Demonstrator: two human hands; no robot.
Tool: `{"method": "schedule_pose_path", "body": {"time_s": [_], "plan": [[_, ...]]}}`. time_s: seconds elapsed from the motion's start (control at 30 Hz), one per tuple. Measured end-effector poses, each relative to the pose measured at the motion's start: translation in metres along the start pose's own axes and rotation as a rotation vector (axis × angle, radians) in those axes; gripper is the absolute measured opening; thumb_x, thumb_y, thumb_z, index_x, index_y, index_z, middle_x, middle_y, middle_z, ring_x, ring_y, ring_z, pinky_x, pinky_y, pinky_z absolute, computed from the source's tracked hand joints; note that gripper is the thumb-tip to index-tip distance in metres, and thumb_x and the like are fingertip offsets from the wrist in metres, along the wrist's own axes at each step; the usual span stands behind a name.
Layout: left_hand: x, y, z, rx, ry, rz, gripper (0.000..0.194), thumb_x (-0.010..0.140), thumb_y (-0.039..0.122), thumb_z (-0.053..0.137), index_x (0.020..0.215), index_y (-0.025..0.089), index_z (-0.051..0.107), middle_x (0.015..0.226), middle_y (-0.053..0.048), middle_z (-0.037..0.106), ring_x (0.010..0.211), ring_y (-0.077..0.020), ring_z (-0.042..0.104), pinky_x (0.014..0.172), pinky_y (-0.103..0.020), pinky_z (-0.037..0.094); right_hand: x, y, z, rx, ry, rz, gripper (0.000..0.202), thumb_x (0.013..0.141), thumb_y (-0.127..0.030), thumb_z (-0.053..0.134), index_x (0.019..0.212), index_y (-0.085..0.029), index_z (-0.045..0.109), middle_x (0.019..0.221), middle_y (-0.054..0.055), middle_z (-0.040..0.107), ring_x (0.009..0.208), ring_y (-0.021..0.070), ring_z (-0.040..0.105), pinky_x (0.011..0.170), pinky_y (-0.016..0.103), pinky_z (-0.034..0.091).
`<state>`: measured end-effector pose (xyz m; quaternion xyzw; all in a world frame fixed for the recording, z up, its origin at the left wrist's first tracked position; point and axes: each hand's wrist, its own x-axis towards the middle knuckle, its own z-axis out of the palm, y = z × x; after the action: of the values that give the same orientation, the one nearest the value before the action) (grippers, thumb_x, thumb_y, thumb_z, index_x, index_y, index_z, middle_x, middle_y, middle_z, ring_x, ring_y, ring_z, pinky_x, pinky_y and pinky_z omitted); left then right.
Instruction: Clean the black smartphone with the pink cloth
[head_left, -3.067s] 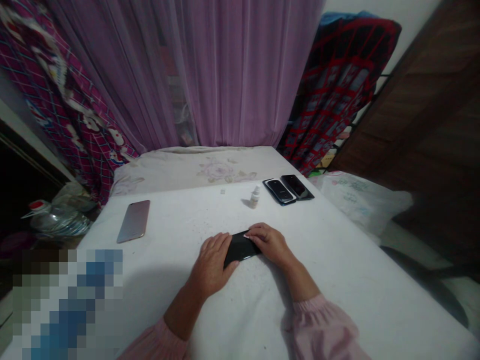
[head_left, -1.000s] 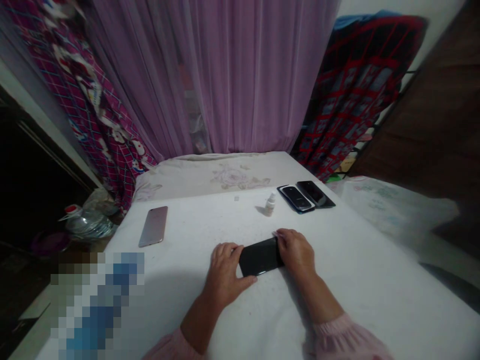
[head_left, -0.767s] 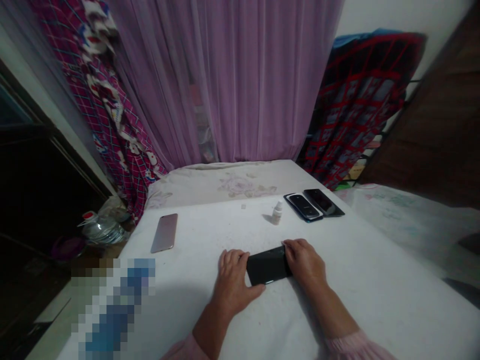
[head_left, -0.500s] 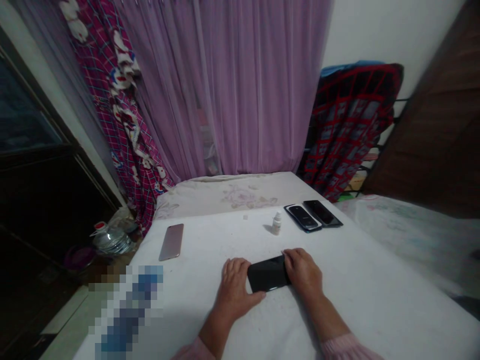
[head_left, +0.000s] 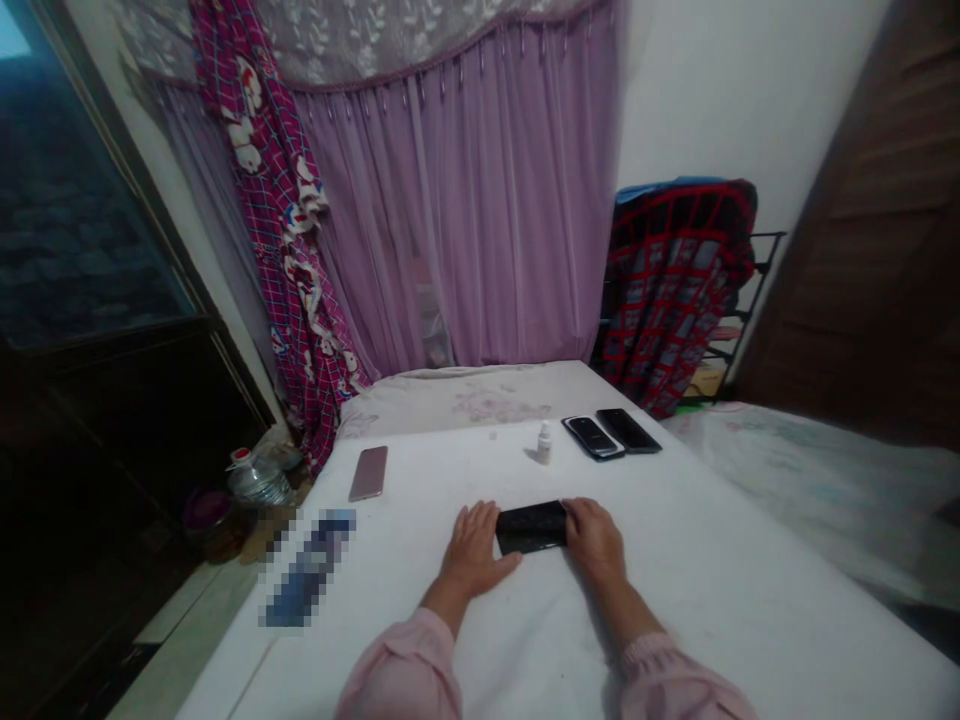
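Note:
A black smartphone (head_left: 531, 528) lies lengthwise before me, its dark glossy face up, between my two hands. My left hand (head_left: 474, 555) curves around its left end, fingers at the far corner and thumb along the near edge. At the opposite end, my right hand (head_left: 596, 540) grips the phone with the fingers closed over its edge. Beyond it stands a small white bottle (head_left: 544, 446), upright with a narrow cap. The undersides of my fingers are hidden.
A pink-gold phone (head_left: 368, 473) lies face down at the left. Two dark phones, one with a pale rim (head_left: 592, 437) and one black (head_left: 628, 431), lie at the far right. A blurred-out blue item (head_left: 311, 570) is near the left edge of the white-covered table (head_left: 697, 590).
My view has tilted up and shifted left, so more curtain shows. The phone's near side appears slightly raised or tilted differently; both hands stay at its ends.

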<state>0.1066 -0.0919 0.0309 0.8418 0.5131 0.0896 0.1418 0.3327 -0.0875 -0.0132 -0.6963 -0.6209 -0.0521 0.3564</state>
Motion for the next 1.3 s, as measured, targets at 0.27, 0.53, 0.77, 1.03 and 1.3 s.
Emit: {"method": "schedule_pose_path", "body": {"time_s": [0.27, 0.53, 0.77, 1.03, 1.3], "plan": [[-0.006, -0.001, 0.0, -0.004, -0.021, 0.009, 0.076, 0.086, 0.058, 0.048, 0.148, 0.017, 0.034, 0.158, -0.009, 0.028, 0.147, -0.0253, 0.017, 0.121, -0.047, 0.006, -0.008, -0.004, -0.008, 0.178, 0.166, -0.105, 0.038, 0.091, -0.037, 0.04, 0.103, -0.018, 0.072, 0.101, 0.011, 0.069, 0.093, 0.0227, 0.062, 0.086, 0.037, 0.05], [-0.011, -0.008, 0.008, -0.075, 0.05, 0.071, 0.08, 0.078, 0.062, 0.062, 0.145, 0.024, 0.04, 0.156, -0.008, 0.032, 0.146, -0.0293, 0.021, 0.12, -0.053, 0.011, -0.016, 0.002, -0.009, 0.108, -0.028, -0.074, 0.032, 0.088, -0.029, 0.045, 0.095, -0.018, 0.074, 0.098, 0.011, 0.072, 0.092, 0.0255, 0.062, 0.086, 0.039, 0.049], [-0.016, -0.01, 0.009, -0.144, 0.046, 0.103, 0.085, 0.082, 0.065, 0.056, 0.151, 0.024, 0.027, 0.157, -0.007, 0.029, 0.146, -0.0288, 0.021, 0.121, -0.054, 0.013, -0.026, 0.015, 0.001, 0.13, -0.007, -0.13, 0.035, 0.086, -0.034, 0.048, 0.112, -0.022, 0.069, 0.114, 0.01, 0.068, 0.102, 0.0273, 0.062, 0.088, 0.041, 0.048], [-0.013, -0.017, 0.013, -0.194, -0.024, 0.108, 0.087, 0.08, 0.071, 0.055, 0.15, 0.024, 0.032, 0.156, -0.008, 0.031, 0.145, -0.0318, 0.023, 0.119, -0.058, 0.015, -0.034, 0.039, 0.017, 0.106, 0.012, -0.138, 0.033, 0.086, -0.038, 0.047, 0.103, -0.024, 0.072, 0.108, 0.01, 0.071, 0.098, 0.0292, 0.065, 0.086, 0.044, 0.048], [-0.008, -0.026, 0.024, -0.147, 0.014, 0.175, 0.087, 0.077, 0.071, 0.059, 0.148, 0.029, 0.034, 0.155, -0.008, 0.033, 0.143, -0.0344, 0.028, 0.117, -0.06, 0.021, -0.027, 0.029, 0.011, 0.09, -0.033, -0.108, 0.03, 0.088, -0.033, 0.048, 0.103, -0.026, 0.073, 0.108, 0.007, 0.072, 0.097, 0.0266, 0.066, 0.084, 0.041, 0.051]]}}
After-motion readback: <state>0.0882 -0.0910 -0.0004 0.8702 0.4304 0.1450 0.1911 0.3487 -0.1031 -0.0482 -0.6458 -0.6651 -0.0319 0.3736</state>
